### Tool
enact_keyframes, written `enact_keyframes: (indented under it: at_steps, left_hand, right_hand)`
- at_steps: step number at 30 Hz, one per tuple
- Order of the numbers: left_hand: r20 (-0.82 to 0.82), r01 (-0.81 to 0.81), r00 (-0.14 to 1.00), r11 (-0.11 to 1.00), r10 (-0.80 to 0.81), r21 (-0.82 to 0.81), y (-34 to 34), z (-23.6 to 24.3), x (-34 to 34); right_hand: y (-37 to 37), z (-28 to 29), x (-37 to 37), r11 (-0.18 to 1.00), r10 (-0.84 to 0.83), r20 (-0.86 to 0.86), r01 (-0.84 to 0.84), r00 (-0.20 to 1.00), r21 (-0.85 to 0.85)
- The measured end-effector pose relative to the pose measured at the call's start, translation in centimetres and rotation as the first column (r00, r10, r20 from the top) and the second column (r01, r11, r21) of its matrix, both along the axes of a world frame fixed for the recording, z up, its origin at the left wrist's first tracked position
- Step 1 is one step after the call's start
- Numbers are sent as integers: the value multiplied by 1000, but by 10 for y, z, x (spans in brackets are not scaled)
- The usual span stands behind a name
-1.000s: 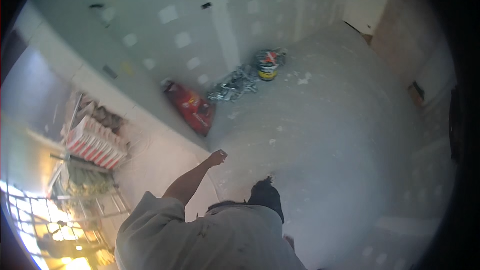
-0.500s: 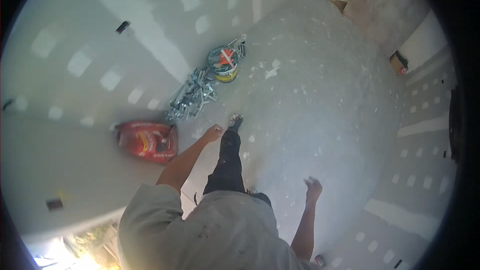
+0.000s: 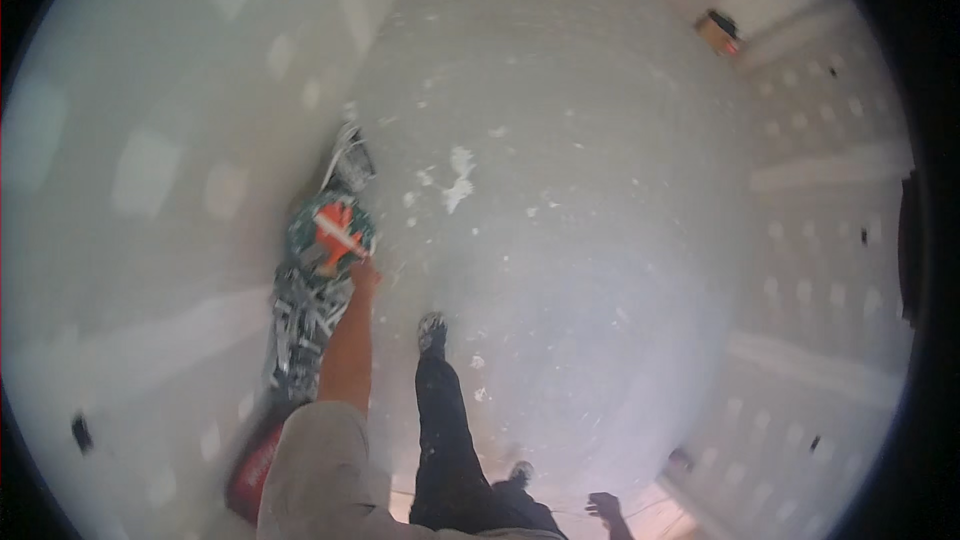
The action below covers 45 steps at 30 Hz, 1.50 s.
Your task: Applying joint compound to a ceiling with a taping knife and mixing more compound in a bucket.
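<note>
My left arm stretches forward along the left wall. My left hand (image 3: 366, 276) is at the near right rim of a dark bucket (image 3: 298, 230), by the end of a pale flat strip (image 3: 338, 234). Its fingers are small and blurred, so their grip does not show. An orange item (image 3: 333, 218), perhaps a glove, lies under the strip on top of the bucket. Down at the lower right, my right hand (image 3: 603, 507) hangs with fingers apart and nothing visible in it.
A heap of metal pieces (image 3: 298, 330) lies between bucket and wall, with a red bag (image 3: 252, 475) nearer me. Cable-like white loops (image 3: 350, 155) lie beyond the bucket. A cardboard box (image 3: 718, 35) stands at the far right. White patches (image 3: 459, 180) mark the floor.
I have stepped nearer the bucket, and the view has turned. My left hand has gone from beside my leg to the bucket's rim. My right hand now hangs lower in view.
</note>
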<state>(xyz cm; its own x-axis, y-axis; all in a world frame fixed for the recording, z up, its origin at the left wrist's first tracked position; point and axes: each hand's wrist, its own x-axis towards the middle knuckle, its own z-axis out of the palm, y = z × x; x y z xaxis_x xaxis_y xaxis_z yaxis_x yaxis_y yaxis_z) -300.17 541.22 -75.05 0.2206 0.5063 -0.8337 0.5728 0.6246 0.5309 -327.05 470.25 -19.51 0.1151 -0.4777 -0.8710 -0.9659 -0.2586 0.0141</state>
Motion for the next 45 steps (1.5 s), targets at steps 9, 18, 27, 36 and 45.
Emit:
enact_keyframes:
  at_steps: [9,18,27,36,45]
  left_hand:
    - [-704,837,212,-245,-678,489,152,-60,128]
    - [133,488,872,860,-472,-149,57,105,182]
    - [449,786,392,546,-803,290,-320,415,-64]
    - [510,996,-54,-86,-859,-39,-817,593,-618]
    - [656,569,-655,-816,-375,102,-1177,824,-1340]
  right_hand:
    - [56,-14,81,983,-147,-43,141,988,-114]
    - [20,83,32,960,-276,10,276,961,-35]
    - [-195,285,-274,861,-505,152,508,850,20]
    - [-401,169,-842,968,24,477,100,879,-232]
    - [-497,299,-1306,652,-558,825,661,89,371]
